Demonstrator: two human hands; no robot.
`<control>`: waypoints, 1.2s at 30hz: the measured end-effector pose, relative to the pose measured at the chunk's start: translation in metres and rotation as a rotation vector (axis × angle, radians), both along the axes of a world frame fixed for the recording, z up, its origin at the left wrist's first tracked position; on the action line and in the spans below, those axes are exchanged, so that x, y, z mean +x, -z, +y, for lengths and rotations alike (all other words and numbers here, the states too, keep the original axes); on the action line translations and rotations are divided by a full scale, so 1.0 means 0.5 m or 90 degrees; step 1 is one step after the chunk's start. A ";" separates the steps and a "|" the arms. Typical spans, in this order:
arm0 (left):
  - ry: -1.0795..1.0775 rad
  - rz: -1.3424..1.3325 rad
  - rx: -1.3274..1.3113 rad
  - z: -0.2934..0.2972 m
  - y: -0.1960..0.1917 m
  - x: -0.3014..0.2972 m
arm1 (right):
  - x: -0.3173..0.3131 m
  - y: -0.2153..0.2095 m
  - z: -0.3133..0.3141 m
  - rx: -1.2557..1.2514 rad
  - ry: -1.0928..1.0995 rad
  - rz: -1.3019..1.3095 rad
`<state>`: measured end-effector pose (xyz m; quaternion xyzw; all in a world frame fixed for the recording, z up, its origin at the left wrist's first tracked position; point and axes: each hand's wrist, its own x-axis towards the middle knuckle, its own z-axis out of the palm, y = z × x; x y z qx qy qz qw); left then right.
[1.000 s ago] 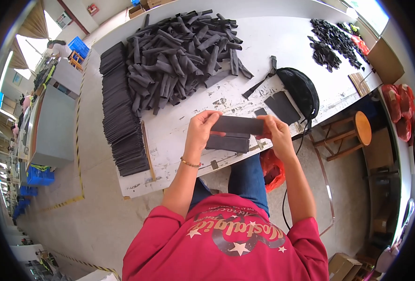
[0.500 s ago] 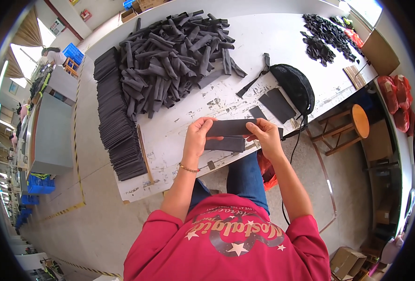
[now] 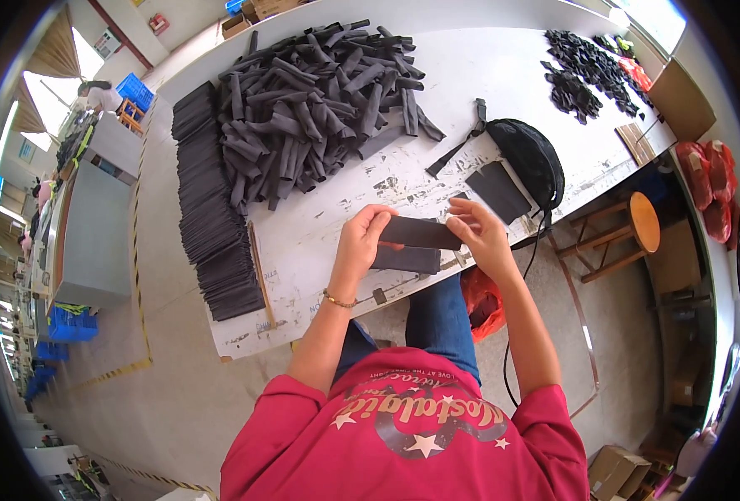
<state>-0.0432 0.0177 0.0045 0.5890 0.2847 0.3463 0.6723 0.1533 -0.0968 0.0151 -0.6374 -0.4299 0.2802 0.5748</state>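
My left hand [image 3: 363, 240] pinches one end of a dark grey fabric strip [image 3: 420, 232], thumb on top, and holds it level above the table's near edge. At the strip's other end is my right hand [image 3: 482, 237], its fingers apart and the thumb close to the corner; whether it touches the cloth is hard to see. Just below the strip, a small stack of similar dark pieces [image 3: 406, 260] lies on the table edge, partly covered. Flat dark pieces [image 3: 498, 191] rest beyond my right hand, beside a black half-round pouch [image 3: 530, 159] with a strap.
Across the white worktable [image 3: 345, 219] lie a big heap of rolled dark pieces [image 3: 311, 108] and, to its left, a long tight row of folded ones [image 3: 211, 209]. Small black parts [image 3: 587, 71] cover the far right corner. A wooden stool [image 3: 641, 221] stands right of the table.
My right hand has loosened its pinch on the strip's right end and its fingers have spread and lifted. My left hand keeps its hold, and the strip now slants down slightly to the right.
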 end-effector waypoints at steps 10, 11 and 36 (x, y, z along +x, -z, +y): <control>-0.228 -0.138 0.217 -0.002 -0.025 0.000 | -0.042 0.012 0.006 -0.096 -0.099 0.266; -0.180 -0.039 0.375 -0.019 -0.034 -0.013 | -0.043 0.011 0.007 -0.096 -0.098 0.265; -0.071 -0.373 -0.298 -0.029 -0.055 0.016 | -0.185 -0.004 0.038 0.046 0.030 -0.099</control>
